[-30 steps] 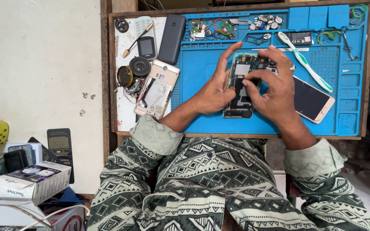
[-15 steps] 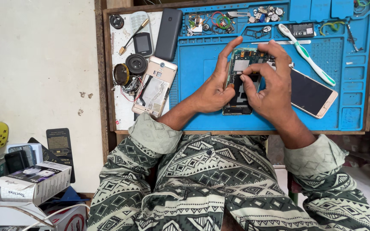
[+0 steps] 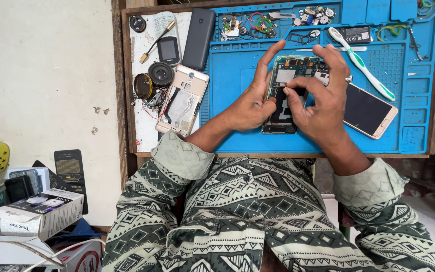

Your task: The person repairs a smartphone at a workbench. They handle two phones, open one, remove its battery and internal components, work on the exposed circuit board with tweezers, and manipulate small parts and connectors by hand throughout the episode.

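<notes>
On the blue mat (image 3: 237, 80), the left hand (image 3: 250, 103) steadies the opened phone (image 3: 284, 95) while the right hand (image 3: 320, 100) pinches a part inside with thumb and forefinger; a slip could tear it

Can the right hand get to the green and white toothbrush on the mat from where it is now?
Probably yes. The right hand is pinching at the opened phone, and the toothbrush lies uncovered just beyond it on the blue mat, with nothing between.
</notes>
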Motion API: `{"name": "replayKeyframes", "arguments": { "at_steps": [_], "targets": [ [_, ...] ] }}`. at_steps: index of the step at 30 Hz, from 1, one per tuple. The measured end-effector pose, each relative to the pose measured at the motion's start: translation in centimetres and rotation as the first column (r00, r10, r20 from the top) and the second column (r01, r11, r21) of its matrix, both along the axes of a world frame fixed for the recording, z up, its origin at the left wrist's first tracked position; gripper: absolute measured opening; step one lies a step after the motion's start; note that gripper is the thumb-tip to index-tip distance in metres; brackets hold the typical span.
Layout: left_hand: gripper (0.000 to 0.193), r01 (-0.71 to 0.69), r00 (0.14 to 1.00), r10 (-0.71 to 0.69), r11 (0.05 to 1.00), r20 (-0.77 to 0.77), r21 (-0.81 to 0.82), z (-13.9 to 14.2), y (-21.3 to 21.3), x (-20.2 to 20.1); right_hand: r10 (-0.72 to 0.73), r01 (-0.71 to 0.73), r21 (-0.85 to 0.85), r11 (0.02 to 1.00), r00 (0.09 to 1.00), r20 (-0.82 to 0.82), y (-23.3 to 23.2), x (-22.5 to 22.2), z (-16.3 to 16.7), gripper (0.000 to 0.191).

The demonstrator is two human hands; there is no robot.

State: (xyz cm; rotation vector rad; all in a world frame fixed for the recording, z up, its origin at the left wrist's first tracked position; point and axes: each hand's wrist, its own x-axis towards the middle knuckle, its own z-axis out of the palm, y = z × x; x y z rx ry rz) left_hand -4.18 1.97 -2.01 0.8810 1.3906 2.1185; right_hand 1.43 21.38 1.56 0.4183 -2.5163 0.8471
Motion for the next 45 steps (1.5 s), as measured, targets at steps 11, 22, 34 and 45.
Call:
{"name": "replayKeyframes", "arguments": {
  "at_steps": [11, 22, 34, 45],
  "targets": [
    [0.113, 0.000, 0.999, -0.001, 1.000, -0.046, -0.021, 0.1, -0.2, -0.1, -0.011, 0.023, -0.095, 0.995, 0.992, 0.122, -0.6, -0.1, 0.1, 0.015],
    [0.114, -0.013, 0.997, 0.007, 0.998, -0.081, -0.069, 0.2, -0.2, -0.3, 0.003, 0.027, -0.144, 0.989, 0.979, 0.204, -0.4, 0.0, -0.3, 0.015],
    [0.079, 0.023, 0.985, -0.038, 0.995, 0.165, 0.094, -1.1, 0.4, -0.1, 0.108, -0.109, 0.036, 0.993, 0.994, 0.033, 1.6, -0.4, 0.0, 0.022],
    [0.087, -0.021, 1.000, 0.022, 0.999, -0.007, 0.043, -1.1, 0.3, -0.3, 0.144, -0.142, -0.035, 0.989, 0.988, 0.057, 3.1, -0.5, 1.2, 0.023]
  ]
}}
